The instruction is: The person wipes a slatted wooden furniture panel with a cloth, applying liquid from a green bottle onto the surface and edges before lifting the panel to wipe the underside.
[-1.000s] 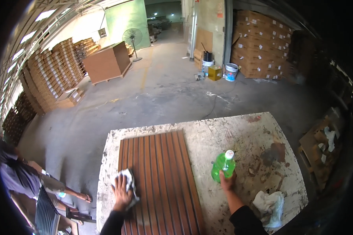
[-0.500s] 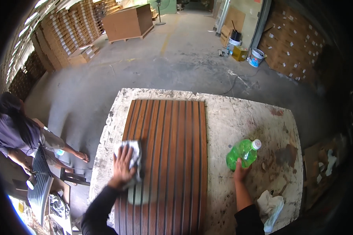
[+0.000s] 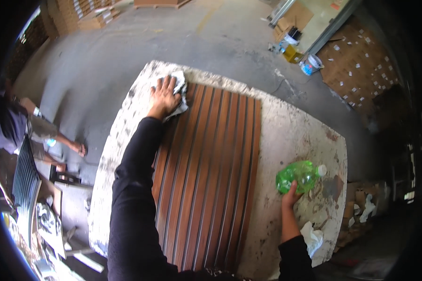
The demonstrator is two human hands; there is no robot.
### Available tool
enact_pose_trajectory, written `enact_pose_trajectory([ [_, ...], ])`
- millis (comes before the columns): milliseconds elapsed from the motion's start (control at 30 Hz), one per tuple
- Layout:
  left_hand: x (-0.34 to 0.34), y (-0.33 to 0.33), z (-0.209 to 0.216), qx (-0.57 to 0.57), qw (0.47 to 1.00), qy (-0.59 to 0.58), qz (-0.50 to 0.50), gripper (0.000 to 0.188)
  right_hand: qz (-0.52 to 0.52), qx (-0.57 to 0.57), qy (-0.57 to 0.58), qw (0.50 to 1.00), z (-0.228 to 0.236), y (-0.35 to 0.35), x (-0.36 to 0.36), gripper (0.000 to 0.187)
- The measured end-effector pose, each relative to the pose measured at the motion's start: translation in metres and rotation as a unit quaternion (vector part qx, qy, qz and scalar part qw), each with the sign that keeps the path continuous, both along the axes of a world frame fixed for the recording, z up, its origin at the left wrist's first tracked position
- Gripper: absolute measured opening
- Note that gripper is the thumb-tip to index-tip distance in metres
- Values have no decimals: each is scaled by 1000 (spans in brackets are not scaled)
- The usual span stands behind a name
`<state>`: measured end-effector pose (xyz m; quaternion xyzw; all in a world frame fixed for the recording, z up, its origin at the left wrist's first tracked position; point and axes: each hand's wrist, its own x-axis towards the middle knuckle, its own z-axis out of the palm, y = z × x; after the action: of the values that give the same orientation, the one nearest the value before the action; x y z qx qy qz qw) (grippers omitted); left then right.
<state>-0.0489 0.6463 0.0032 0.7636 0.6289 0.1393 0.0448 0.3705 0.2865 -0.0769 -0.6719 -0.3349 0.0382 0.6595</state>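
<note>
A brown wood-grain slatted panel (image 3: pixel 206 178) with dark grooves lies lengthwise on a worn white tabletop (image 3: pixel 286 126). At its far left corner my left hand (image 3: pixel 164 98) holds a crumpled white cloth (image 3: pixel 180 86) down, fingers spread over it, partly past the panel's edge. To the right of the panel, my right hand (image 3: pixel 291 195) grips a clear green plastic bottle (image 3: pixel 297 176) with a white cap, tilted with the cap to the right. Part of the grip is hidden behind the bottle.
A second crumpled white cloth (image 3: pixel 312 238) lies by my right forearm. Left of the table, a person (image 3: pixel 9 122) stands beside a dark ribbed panel (image 3: pixel 24 187). Buckets (image 3: pixel 310 64), a yellow box (image 3: pixel 292 54) and a large brown stack (image 3: pixel 358 65) stand beyond, at the far right.
My left hand has slid the cloth away from me along the panel's left edge to its far corner. The bottle in my right hand has tipped further to the right. The view has shifted.
</note>
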Motion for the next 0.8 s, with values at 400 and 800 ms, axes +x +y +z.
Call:
enact_pose_trajectory([
  [400,-110,-339,0,-41,994,-66,-78,78,0,-37,-67,997,30,22,-6,37],
  [800,-146,-553,15,-137,990,19,-10,81,-19,-90,-142,986,36,17,-7,31],
])
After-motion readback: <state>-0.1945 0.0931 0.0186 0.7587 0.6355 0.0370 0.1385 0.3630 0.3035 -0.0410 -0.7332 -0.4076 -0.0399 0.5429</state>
